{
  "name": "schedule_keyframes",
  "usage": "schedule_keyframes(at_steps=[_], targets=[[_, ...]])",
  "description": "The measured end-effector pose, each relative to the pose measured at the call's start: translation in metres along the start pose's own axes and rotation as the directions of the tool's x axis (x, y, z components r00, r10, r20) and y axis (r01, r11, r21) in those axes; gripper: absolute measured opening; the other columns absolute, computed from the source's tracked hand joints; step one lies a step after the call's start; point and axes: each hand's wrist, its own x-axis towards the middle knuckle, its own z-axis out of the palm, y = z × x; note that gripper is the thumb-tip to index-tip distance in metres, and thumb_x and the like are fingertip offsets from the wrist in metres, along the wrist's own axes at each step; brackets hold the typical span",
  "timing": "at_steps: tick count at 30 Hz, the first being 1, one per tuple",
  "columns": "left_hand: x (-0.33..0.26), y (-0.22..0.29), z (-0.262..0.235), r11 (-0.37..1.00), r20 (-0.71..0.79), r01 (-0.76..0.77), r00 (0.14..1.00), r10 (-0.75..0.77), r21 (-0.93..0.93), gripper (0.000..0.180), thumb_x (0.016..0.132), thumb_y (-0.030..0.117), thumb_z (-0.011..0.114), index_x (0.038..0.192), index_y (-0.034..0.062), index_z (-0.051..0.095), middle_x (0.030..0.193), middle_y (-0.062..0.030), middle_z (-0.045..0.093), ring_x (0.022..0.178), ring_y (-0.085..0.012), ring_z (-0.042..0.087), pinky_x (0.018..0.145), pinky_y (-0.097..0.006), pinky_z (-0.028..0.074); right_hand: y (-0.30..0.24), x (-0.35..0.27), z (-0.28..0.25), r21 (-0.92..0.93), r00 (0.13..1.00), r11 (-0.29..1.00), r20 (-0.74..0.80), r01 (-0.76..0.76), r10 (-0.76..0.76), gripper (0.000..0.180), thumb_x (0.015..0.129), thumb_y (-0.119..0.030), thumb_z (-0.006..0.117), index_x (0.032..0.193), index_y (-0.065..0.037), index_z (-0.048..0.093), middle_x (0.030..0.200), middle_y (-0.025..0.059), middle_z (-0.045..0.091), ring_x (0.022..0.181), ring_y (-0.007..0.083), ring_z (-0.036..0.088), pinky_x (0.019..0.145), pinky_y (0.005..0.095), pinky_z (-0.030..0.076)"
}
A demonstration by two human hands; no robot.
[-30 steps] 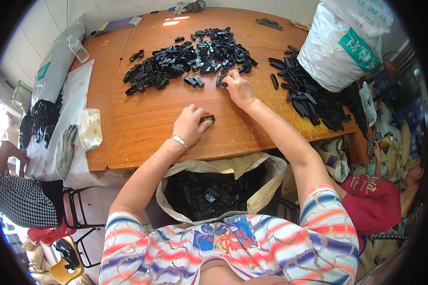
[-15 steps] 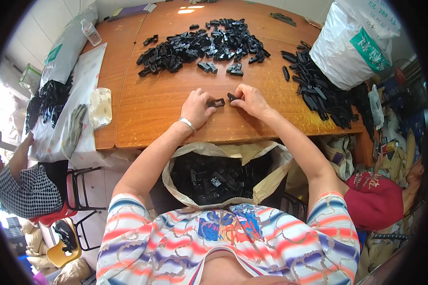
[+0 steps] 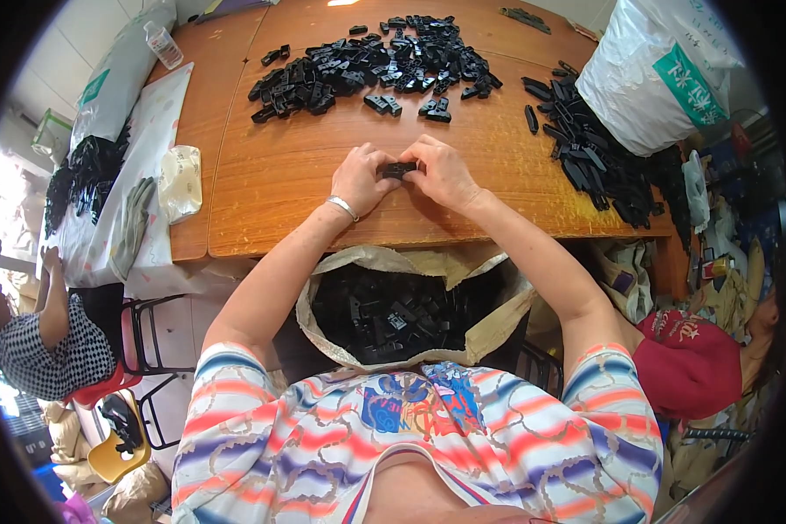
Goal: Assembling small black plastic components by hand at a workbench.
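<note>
Both hands meet over the near half of the wooden table [image 3: 279, 192]. My left hand [image 3: 361, 181], with a bracelet at the wrist, is closed on one end of a small black plastic part [image 3: 400, 170]. The fingers of my right hand [image 3: 443, 175] pinch its other end, where a second black piece was held; whether the two pieces are joined is hidden by my fingertips. Beyond my hands lies a pile of short black plastic parts [image 3: 323, 79], with a few lying apart at its near side. Longer black strips [image 3: 585, 166] are heaped to the right.
An open woven sack [image 3: 323, 327] holding black parts stands at my lap, below the table edge. A full white bag [image 3: 633, 87] stands at the far right. On the left lie a grey glove [image 3: 133, 223], a clear packet [image 3: 181, 183] and a bottle [image 3: 163, 45]. People sit on both sides.
My right hand has moved left and my two hands have come together, bringing the two black pieces into contact. The view has shifted slightly.
</note>
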Motion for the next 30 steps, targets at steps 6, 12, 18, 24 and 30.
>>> schedule_keyframes(at_steps=[6,12,18,24,30], targets=[[0.001,-0.005,-0.002,0.998,0.071,0.009,0.997,-0.005,-0.063,0.024,0.076,0.023,0.073,0.095,0.0096,0.071,0.095,-0.0095,0.062,0.095,-0.028,0.058,0.084,-0.039,0.049,0.001,0.0,0.001,-0.104,0.998,0.995,0.056,0.001,0.004,0.02,0.073,-0.008,0.072,0.092,-0.008,0.068,0.093,0.0094,0.063,0.087,0.0308,0.063,0.075,0.0402,0.051],[0.007,-0.003,-0.009,0.934,0.148,0.204,0.975,-0.167,-0.293,0.022,0.078,0.025,0.072,0.083,0.003,0.071,0.085,-0.0137,0.065,0.081,-0.0278,0.062,0.077,-0.038,0.05,-0.002,-0.021,0.014,-0.206,0.984,0.965,-0.043,0.162,-0.174,0.027,0.073,-0.011,0.072,0.1,-0.008,0.069,0.093,0.0096,0.062,0.09,0.0304,0.06,0.078,0.0392,0.05],[0.008,-0.001,-0.008,0.98,0.145,0.118,0.985,-0.095,-0.161,0.021,0.078,0.023,0.071,0.085,0.0028,0.071,0.086,-0.0136,0.066,0.082,-0.0274,0.063,0.076,-0.038,0.05,0.001,-0.026,0.013,-0.274,0.958,0.932,-0.097,0.235,-0.27,0.03,0.074,-0.013,0.072,0.103,-0.007,0.066,0.092,0.0099,0.062,0.092,0.0304,0.058,0.077,0.038,0.05],[0.026,-0.025,-0.012,0.948,0.049,0.096,0.995,-0.085,-0.302,0.023,0.08,0.015,0.07,0.1,0.0051,0.067,0.093,-0.0124,0.066,0.088,-0.0263,0.065,0.079,-0.036,0.053,-0.039,-0.065,-0.007,0.038,0.994,0.994,0.032,0.104,-0.106,0.023,0.074,-0.011,0.071,0.097,-0.007,0.066,0.086,0.0119,0.061,0.079,0.0311,0.062,0.069,0.0406,0.051],[0.084,-0.04,-0.008,0.968,-0.19,-0.145,0.964,0.185,0.206,0.037,0.079,0.005,0.066,0.115,0.013,0.058,0.121,-0.0114,0.055,0.11,-0.0321,0.055,0.09,-0.039,0.05,-0.084,-0.128,-0.014,0.22,0.823,0.966,0.518,0.135,-0.233,0.023,0.074,-0.018,0.076,0.094,-0.01,0.067,0.089,0.0095,0.061,0.084,0.0307,0.063,0.071,0.0407,0.052]])
